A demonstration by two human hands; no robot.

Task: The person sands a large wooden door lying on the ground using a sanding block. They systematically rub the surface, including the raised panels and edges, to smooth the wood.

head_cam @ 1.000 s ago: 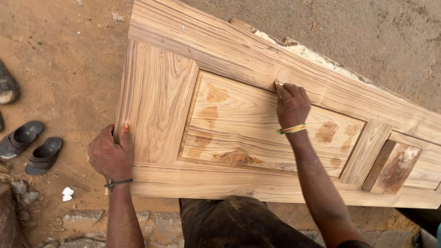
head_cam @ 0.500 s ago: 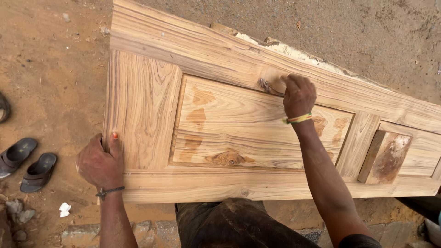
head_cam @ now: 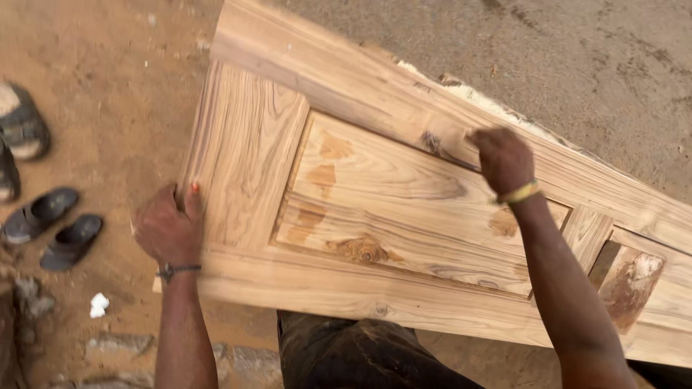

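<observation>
Overhead, head view:
Door: wooden panelled door (head_cam: pixel 375 209) lies flat, long axis running near-left to far-right.
Left hand: left hand (head_cam: pixel 167 229) clasps the door's left end.
Right hand: right hand (head_cam: pixel 502 158), curled and pressing on the far rail; whatever it grips is hidden.
Floor: sandals (head_cam: pixel 54 227) far left.

bare ground (head_cam: pixel 108 86) under me, reddish-brown dirt on the nine o'clock side, turning greyer and harder up at one o'clock. a pair of dark sandals (head_cam: pixel 54 227) sits on the dirt at nine o'clock, side by side. more footwear (head_cam: pixel 21 133) at the edge near ten o'clock, partly cut off. a small white scrap (head_cam: pixel 99 305) lies at eight o'clock, rough stones (head_cam: pixel 115 346) just beside it at seven. the wooden door (head_cam: pixel 404 209) spans across from eleven to four o'clock.
</observation>
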